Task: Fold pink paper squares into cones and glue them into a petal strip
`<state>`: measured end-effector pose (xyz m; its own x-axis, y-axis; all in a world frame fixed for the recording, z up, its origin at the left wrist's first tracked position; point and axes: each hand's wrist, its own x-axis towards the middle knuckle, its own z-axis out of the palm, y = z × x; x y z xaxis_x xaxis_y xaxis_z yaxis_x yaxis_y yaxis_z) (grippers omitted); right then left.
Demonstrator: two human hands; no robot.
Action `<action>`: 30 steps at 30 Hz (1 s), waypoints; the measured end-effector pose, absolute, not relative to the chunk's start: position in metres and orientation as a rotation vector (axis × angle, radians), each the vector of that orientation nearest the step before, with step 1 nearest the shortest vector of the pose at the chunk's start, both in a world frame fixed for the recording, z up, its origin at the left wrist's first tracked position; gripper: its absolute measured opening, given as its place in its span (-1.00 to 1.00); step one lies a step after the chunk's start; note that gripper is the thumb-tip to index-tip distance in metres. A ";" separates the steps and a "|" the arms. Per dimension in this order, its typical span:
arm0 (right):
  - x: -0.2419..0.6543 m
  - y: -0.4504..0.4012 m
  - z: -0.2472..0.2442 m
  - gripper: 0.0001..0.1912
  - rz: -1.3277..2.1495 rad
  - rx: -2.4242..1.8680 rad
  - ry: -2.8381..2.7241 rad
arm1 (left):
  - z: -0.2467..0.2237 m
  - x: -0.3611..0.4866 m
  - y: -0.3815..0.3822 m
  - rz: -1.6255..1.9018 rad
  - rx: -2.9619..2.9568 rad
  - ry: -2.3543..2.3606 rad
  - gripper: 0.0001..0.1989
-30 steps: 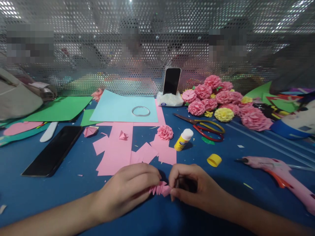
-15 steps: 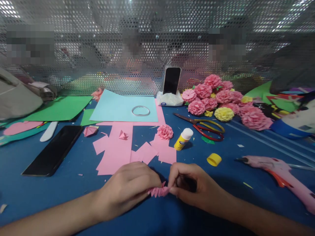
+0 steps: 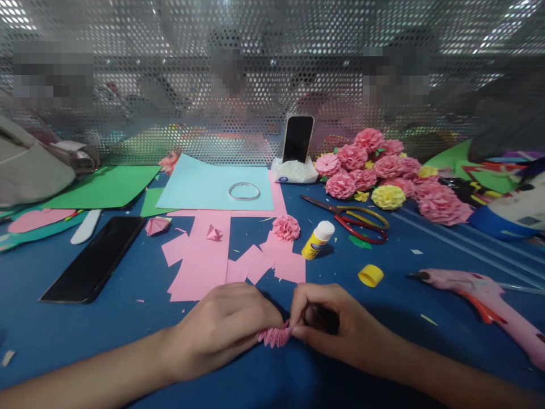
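Observation:
A pleated pink paper piece (image 3: 275, 336) is held between my two hands at the front of the table. My left hand (image 3: 232, 318) is closed over its left end, hiding part of it. With thumb and forefinger, my right hand (image 3: 323, 318) pinches the right end. Beyond my hands lie pink paper squares (image 3: 255, 263), a finished pink paper flower (image 3: 286, 228) and an uncapped glue stick (image 3: 318, 241) standing upright. Its yellow cap (image 3: 370, 275) rests to the right.
Scissors (image 3: 347, 218) lie behind the glue stick, and a pink glue gun (image 3: 472, 295) is at the right. Pink and yellow paper flowers (image 3: 361, 162) are heaped at the back. A black phone (image 3: 96, 258) lies left; another phone (image 3: 298, 139) stands before the perforated metal screen (image 3: 170, 102).
The pleated paper has shifted slightly between my fingers, and its folds sit closer together. Both hands stay nearly in place.

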<state>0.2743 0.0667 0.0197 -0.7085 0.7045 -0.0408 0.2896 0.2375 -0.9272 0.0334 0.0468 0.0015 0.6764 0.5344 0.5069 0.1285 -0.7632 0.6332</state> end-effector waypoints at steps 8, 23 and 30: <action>0.277 0.064 0.012 -0.84 1.372 -0.906 -2.105 | 0.001 0.033 0.047 1.015 2.320 0.519 -0.78; 0.279 0.061 0.009 -0.95 1.113 -0.769 -2.100 | 0.013 0.040 0.049 0.936 1.801 0.651 -0.86; 0.279 0.059 0.012 -0.92 1.067 -0.758 -2.059 | 0.014 0.039 0.052 0.870 1.544 0.672 -0.79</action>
